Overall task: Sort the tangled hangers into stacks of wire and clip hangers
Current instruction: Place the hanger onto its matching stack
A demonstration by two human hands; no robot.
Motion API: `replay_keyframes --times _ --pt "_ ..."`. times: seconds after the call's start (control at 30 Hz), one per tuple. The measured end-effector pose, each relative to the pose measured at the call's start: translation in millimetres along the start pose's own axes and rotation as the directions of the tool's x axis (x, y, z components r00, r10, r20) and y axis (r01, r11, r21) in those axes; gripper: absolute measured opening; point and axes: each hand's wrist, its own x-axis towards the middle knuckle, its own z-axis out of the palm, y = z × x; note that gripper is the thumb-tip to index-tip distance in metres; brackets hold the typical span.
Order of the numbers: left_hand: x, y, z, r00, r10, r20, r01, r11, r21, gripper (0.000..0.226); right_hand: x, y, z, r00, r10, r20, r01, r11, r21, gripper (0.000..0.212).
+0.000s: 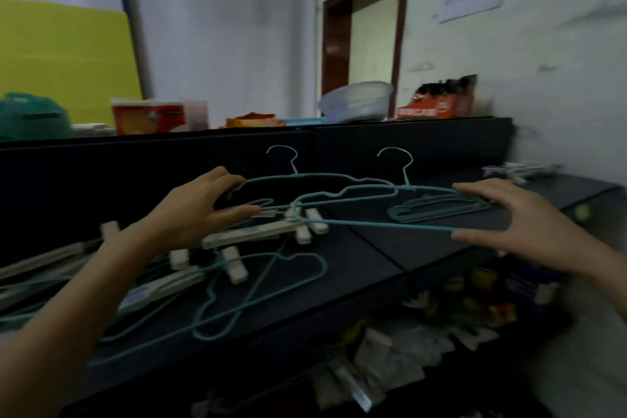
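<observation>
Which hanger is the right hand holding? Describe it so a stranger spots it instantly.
Find the dark desk in front of the black partition. Two teal wire hangers are held above it; the right hanger has its end between thumb and fingers of the right hand. Unlike the left hanger in the left hand, its hook sits farther right.

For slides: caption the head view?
Left hand and right hand hold teal wire hangers over tangled pile on dark desk.
</observation>
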Motion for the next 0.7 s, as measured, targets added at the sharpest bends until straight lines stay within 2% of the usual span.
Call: replay_keyframes --times 0.33,0.53,0.7 --pt "97.5 144.2 111.2 0.991 0.087 0.098 -0.081 0.995 -0.058 0.082 -34.2 142.6 -61.1 0.989 0.131 -0.075 -0.136 0.988 -0.073 0.086" --pt "152.3 180.6 169.9 0.985 0.086 0.150 -0.076 0.994 -0.075 0.072 -26.6 203.8 -75.4 0.978 0.199 -0.068 -0.206 0.971 -0.119 0.092" --pt "193.8 190.9 211.3 0.980 0.056 0.193 -0.037 0.994 -0.098 0.071 1.3 257.4 -76.9 0.984 0.167 -0.067 -0.175 0.976 -0.131 0.094"
